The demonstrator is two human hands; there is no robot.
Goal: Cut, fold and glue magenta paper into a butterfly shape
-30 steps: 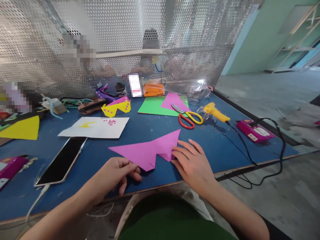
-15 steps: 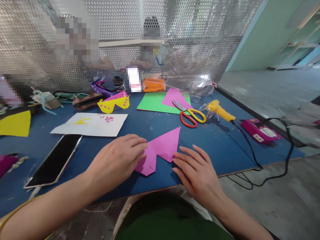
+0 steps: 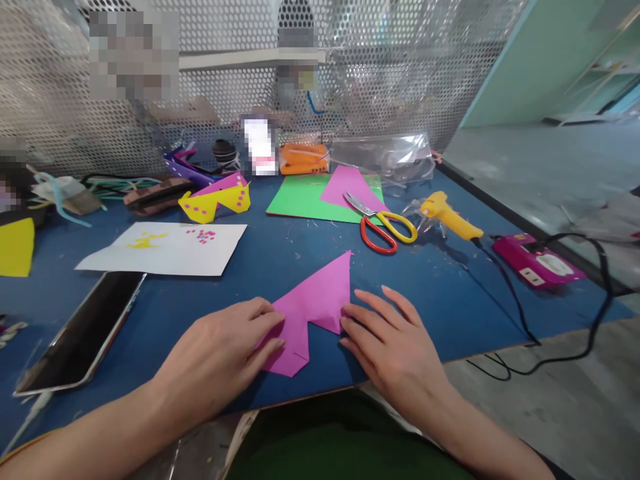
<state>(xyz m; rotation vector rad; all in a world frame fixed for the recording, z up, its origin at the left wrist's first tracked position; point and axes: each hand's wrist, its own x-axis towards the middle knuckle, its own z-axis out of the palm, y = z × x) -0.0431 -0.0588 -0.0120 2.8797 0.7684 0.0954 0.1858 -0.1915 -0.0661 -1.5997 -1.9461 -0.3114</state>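
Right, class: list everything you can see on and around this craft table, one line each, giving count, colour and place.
folded paper: one, pink, near table edge, under both hands
table: one, blue top
scissors: one pair, red and yellow handles, right of centre
glue gun: one, yellow, right of scissors
green sheet: one, far centre, with a pink piece on it
white sheet: one, left of centre
phone: one, black screen, near left
paper mask: one, yellow with pink dots, far left
mesh screen: one, silver, behind table
left hand: flat on the pink paper
right hand: fingertips at the paper's right edge
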